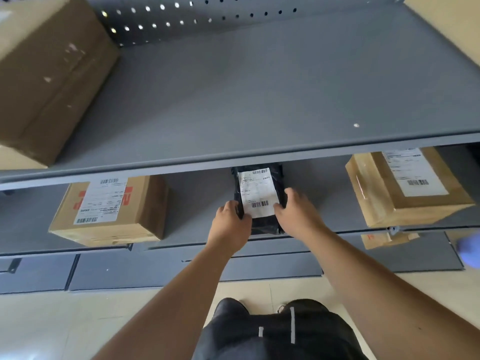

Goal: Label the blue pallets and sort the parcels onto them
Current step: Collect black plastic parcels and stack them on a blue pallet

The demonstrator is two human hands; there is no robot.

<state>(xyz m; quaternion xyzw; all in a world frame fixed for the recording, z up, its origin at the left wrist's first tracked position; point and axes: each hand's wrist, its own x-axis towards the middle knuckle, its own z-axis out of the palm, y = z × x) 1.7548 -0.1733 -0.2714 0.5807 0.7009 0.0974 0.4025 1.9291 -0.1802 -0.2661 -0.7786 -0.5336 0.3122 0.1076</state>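
Both hands, the left hand (pixel 230 219) and the right hand (pixel 296 207), are grasping the flat black plastic mailer parcel (pixel 259 201) lying on the grey metal shelf (pixel 187 203); retrieval appears underway; the next move calls for withdrawing it; no blue pallets are showing.

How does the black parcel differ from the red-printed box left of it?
The black parcel is a flat soft bag; the red-printed box is taller, rigid brown cardboard. The left hand and right hand hold the parcel; the box sits untouched. Both bear white barcode labels.
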